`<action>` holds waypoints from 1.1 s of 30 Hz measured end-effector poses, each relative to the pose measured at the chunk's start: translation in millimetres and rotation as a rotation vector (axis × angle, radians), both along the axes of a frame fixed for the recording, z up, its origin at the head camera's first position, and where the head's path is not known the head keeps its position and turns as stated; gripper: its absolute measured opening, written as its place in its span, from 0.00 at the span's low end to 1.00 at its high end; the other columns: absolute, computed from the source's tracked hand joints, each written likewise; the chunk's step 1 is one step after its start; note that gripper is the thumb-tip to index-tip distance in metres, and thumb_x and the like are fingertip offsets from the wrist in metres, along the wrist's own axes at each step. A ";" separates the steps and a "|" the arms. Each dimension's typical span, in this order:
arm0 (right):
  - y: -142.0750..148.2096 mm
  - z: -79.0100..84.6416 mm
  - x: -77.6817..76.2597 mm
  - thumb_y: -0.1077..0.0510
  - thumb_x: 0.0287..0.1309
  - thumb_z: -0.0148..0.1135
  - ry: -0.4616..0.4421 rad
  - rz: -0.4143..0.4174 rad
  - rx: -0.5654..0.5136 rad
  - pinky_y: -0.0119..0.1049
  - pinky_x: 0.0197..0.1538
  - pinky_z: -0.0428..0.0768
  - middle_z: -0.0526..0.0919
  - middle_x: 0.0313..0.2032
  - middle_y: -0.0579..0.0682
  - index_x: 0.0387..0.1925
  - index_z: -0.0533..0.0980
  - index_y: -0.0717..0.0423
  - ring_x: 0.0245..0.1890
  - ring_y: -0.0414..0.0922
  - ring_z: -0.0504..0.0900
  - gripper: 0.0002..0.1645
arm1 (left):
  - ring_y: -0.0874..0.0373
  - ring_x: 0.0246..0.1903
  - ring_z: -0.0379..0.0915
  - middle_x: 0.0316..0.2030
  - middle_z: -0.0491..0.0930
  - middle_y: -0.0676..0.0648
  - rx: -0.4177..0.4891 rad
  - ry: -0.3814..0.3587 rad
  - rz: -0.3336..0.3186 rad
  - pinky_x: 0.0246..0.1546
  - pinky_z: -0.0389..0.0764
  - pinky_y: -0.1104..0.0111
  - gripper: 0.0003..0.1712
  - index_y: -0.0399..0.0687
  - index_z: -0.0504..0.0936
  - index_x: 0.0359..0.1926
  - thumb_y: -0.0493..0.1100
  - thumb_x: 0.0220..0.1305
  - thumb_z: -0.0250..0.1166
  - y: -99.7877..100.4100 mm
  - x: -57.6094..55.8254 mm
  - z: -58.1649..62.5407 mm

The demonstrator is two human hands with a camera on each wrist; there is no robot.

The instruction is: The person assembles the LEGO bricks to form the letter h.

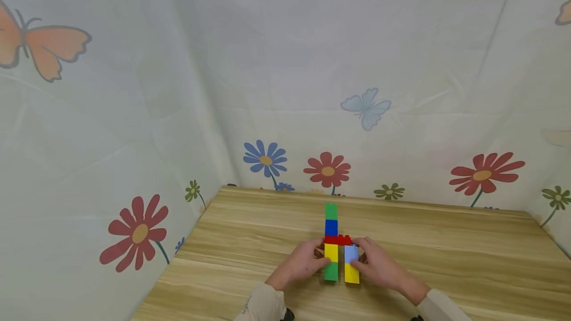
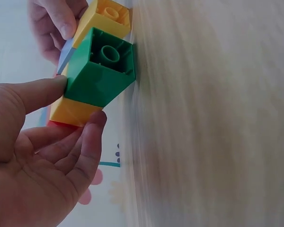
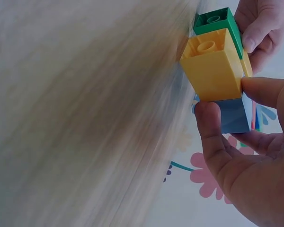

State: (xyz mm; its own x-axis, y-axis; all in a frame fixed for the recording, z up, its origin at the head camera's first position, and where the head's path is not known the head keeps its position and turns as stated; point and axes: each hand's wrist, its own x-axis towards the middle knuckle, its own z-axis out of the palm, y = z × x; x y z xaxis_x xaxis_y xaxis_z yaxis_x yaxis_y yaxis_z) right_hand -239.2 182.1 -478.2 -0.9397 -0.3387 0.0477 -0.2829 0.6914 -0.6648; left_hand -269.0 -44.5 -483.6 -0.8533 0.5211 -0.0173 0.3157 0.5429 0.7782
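Note:
A chair-shaped structure of toy building blocks lies close to the tabletop, its hollow undersides facing me. One column runs from a green block (image 1: 331, 272) through a yellow block (image 1: 331, 251), a long red block (image 1: 337, 240) and a blue block (image 1: 331, 227) to a far green block (image 1: 331, 211). Beside it, a light blue block (image 1: 351, 253) and a yellow block (image 3: 213, 71) form a shorter leg joined to the red one. My left hand (image 1: 305, 260) pinches the green-and-yellow leg between thumb and fingers. With thumb and fingertips, my right hand (image 1: 379, 264) holds the light-blue-and-yellow leg.
Under the blocks is a wood-grain table (image 1: 250, 227). A pale cloth (image 1: 285, 63) printed with flowers and butterflies hangs behind the table and at its left side.

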 end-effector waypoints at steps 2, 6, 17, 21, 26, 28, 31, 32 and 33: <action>0.2 -0.6 -0.4 0.56 0.57 0.66 -0.008 -0.004 -0.002 0.39 0.43 0.79 0.73 0.50 0.55 0.58 0.68 0.63 0.38 0.43 0.75 0.30 | 0.65 0.39 0.75 0.46 0.79 0.54 0.003 0.004 0.002 0.41 0.78 0.71 0.25 0.46 0.73 0.61 0.44 0.63 0.64 0.7 0.4 -0.4; 0.8 -3.1 -1.3 0.56 0.57 0.66 -0.037 -0.014 -0.014 0.45 0.47 0.78 0.72 0.53 0.58 0.58 0.68 0.64 0.40 0.45 0.75 0.30 | 0.63 0.39 0.77 0.47 0.80 0.51 0.015 0.002 0.009 0.40 0.79 0.70 0.26 0.44 0.73 0.60 0.43 0.62 0.65 2.4 2.0 0.1; 2.2 -4.6 -2.8 0.55 0.57 0.66 -0.046 0.016 -0.033 0.43 0.44 0.78 0.73 0.52 0.57 0.57 0.68 0.65 0.38 0.44 0.74 0.30 | 0.62 0.39 0.77 0.45 0.80 0.53 -0.005 -0.079 0.019 0.39 0.80 0.67 0.26 0.44 0.74 0.59 0.43 0.59 0.67 3.5 0.7 0.9; 3.2 -5.6 -3.5 0.54 0.57 0.66 -0.068 0.037 -0.043 0.42 0.43 0.78 0.73 0.51 0.56 0.57 0.68 0.64 0.37 0.44 0.73 0.30 | 0.61 0.40 0.77 0.45 0.80 0.52 -0.003 -0.097 0.002 0.40 0.80 0.66 0.26 0.44 0.74 0.58 0.43 0.59 0.68 2.7 0.6 0.2; 3.8 -7.1 -3.3 0.50 0.54 0.68 -0.113 0.034 -0.065 0.39 0.38 0.76 0.74 0.48 0.54 0.58 0.66 0.66 0.35 0.44 0.72 0.36 | 0.61 0.40 0.77 0.46 0.80 0.51 -0.007 -0.097 -0.012 0.42 0.79 0.65 0.25 0.44 0.74 0.57 0.44 0.60 0.67 2.5 1.0 0.1; 3.6 -7.3 -3.1 0.49 0.53 0.68 -0.127 0.030 -0.063 0.39 0.38 0.76 0.75 0.46 0.53 0.58 0.66 0.67 0.35 0.44 0.72 0.38 | 0.61 0.40 0.77 0.45 0.80 0.52 -0.012 -0.097 -0.018 0.42 0.79 0.65 0.25 0.44 0.74 0.57 0.44 0.60 0.67 2.6 0.6 -0.4; 3.6 -7.5 -2.8 0.48 0.53 0.69 -0.143 0.024 -0.058 0.39 0.38 0.75 0.75 0.45 0.52 0.59 0.65 0.67 0.35 0.45 0.72 0.39 | 0.62 0.39 0.76 0.45 0.79 0.52 -0.015 -0.094 -0.028 0.42 0.79 0.66 0.24 0.44 0.74 0.57 0.43 0.61 0.66 3.1 -0.3 -1.5; 3.8 -7.7 -2.9 0.48 0.53 0.69 -0.149 0.025 -0.058 0.39 0.37 0.75 0.75 0.44 0.52 0.59 0.65 0.67 0.35 0.45 0.72 0.40 | 0.62 0.39 0.76 0.45 0.79 0.53 -0.017 -0.094 -0.029 0.42 0.78 0.66 0.23 0.45 0.74 0.57 0.44 0.61 0.66 3.4 -0.4 -1.8; 3.8 -7.8 -2.9 0.48 0.53 0.69 -0.155 0.028 -0.060 0.39 0.37 0.75 0.75 0.44 0.52 0.59 0.65 0.67 0.34 0.45 0.72 0.40 | 0.62 0.38 0.75 0.44 0.79 0.54 -0.019 -0.095 -0.029 0.42 0.78 0.66 0.23 0.46 0.75 0.56 0.44 0.61 0.66 3.7 -0.6 -2.4</action>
State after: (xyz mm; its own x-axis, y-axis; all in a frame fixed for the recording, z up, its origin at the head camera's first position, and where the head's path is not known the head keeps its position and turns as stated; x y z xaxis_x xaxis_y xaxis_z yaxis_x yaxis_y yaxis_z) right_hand -242.1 185.9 -486.0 -0.9275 -0.3659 -0.0765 -0.1922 0.6425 -0.7418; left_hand -269.6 -40.8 -486.0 -0.8320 0.5442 -0.1076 0.2565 0.5494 0.7952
